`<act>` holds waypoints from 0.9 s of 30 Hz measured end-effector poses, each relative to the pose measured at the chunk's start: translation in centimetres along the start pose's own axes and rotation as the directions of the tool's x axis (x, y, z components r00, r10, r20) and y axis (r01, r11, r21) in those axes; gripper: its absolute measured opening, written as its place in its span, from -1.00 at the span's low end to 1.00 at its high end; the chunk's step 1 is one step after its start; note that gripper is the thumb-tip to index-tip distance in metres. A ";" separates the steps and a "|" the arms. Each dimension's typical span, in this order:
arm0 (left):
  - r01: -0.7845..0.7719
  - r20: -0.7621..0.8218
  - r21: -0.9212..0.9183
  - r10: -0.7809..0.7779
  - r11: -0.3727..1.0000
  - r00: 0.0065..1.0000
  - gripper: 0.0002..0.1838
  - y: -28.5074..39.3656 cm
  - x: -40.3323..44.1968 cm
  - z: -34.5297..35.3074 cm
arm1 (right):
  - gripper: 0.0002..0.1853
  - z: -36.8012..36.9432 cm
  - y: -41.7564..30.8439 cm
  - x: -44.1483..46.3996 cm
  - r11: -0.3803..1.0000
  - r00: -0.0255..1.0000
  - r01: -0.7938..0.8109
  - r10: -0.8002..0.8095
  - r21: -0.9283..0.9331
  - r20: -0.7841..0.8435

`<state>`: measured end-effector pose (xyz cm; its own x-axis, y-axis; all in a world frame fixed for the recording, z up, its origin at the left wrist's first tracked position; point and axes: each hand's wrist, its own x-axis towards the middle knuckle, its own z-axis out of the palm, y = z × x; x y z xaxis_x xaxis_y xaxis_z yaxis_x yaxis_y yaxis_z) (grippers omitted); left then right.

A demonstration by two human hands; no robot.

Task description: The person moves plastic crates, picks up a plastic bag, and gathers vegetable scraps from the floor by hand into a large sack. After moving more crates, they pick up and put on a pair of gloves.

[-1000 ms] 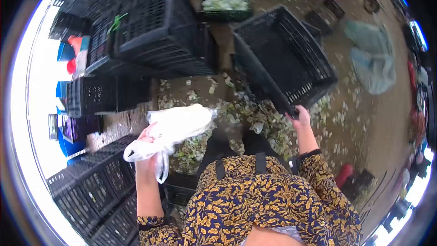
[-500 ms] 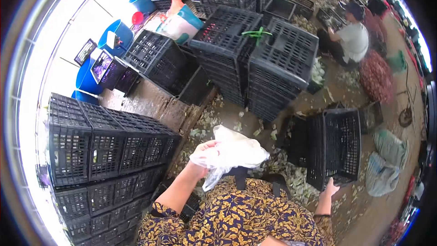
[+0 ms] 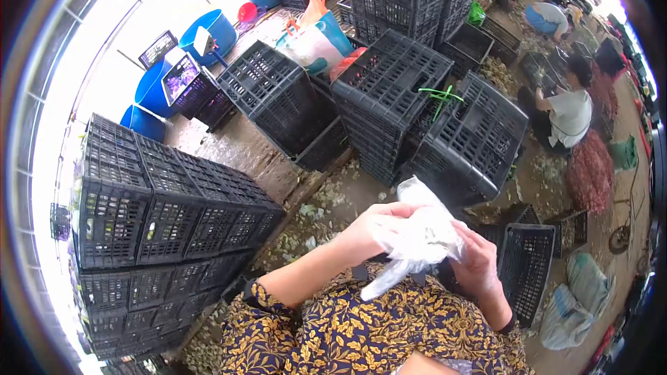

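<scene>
A crumpled white plastic bag (image 3: 425, 235) is between my two hands in front of my chest. My left hand (image 3: 379, 229) grips its left side, with the fingers bent over the top of the plastic. On the right side, my right hand (image 3: 476, 257) has its fingers closed against the bag. A loose end of the plastic hangs down over my patterned top. An empty black crate (image 3: 526, 264) stands on the floor to the right, apart from my right hand.
Stacked black crates (image 3: 174, 219) rise on the left, and more crates (image 3: 392, 73) stand ahead. Leaf scraps lie on the floor. A person in a light shirt (image 3: 570, 114) crouches at the right, near a red net sack (image 3: 590, 170); another person (image 3: 549, 17) is farther back.
My right hand has let go of the black crate and come over to the white bag. The crate now stands apart from it. The view has swung to the left.
</scene>
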<state>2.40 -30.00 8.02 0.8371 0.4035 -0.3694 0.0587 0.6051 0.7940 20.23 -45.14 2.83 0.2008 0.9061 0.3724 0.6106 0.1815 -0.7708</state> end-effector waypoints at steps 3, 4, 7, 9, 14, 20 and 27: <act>-0.230 0.165 0.971 0.524 0.061 0.836 -0.44 5.4 -1.4 0.3 | -0.58 -1.8 -0.4 3.4 0.994 0.998 -0.032 0.027 0.105 0.054; -0.281 0.242 0.959 0.582 -0.024 0.776 -0.34 6.1 -1.2 -0.5 | -0.60 -2.4 -0.1 4.4 0.985 0.992 -0.063 0.044 0.161 0.119; -0.345 0.306 0.938 0.390 0.033 0.869 -0.23 8.5 -0.1 -0.6 | -0.64 -3.4 -1.4 9.1 0.980 0.973 -0.070 0.026 0.184 0.230; -0.355 0.427 0.892 0.261 -0.280 0.866 -0.22 8.6 2.5 -2.1 | -0.68 -2.8 -2.1 12.5 0.990 0.952 0.077 -0.107 0.114 0.288; -0.536 0.487 0.821 0.246 0.198 0.838 -0.65 13.3 7.1 -8.5 | -0.43 0.7 -1.4 18.9 0.972 0.909 -0.223 0.183 0.067 0.374; -0.363 0.191 0.860 0.434 0.358 0.881 -0.70 24.3 10.4 -21.7 | -0.24 6.7 1.6 27.9 0.980 0.959 -0.173 0.190 0.095 -0.211; -0.199 -0.404 0.519 0.444 0.831 0.799 -0.57 35.8 20.7 -33.9 | -0.41 10.4 2.2 26.9 0.793 0.710 -0.586 0.601 0.165 -0.366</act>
<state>3.39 23.32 12.38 0.4753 0.8690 -0.1380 0.1649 0.0661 0.9841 19.00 -16.41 5.73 0.7903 0.6127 -0.0092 0.2403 -0.3236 -0.9152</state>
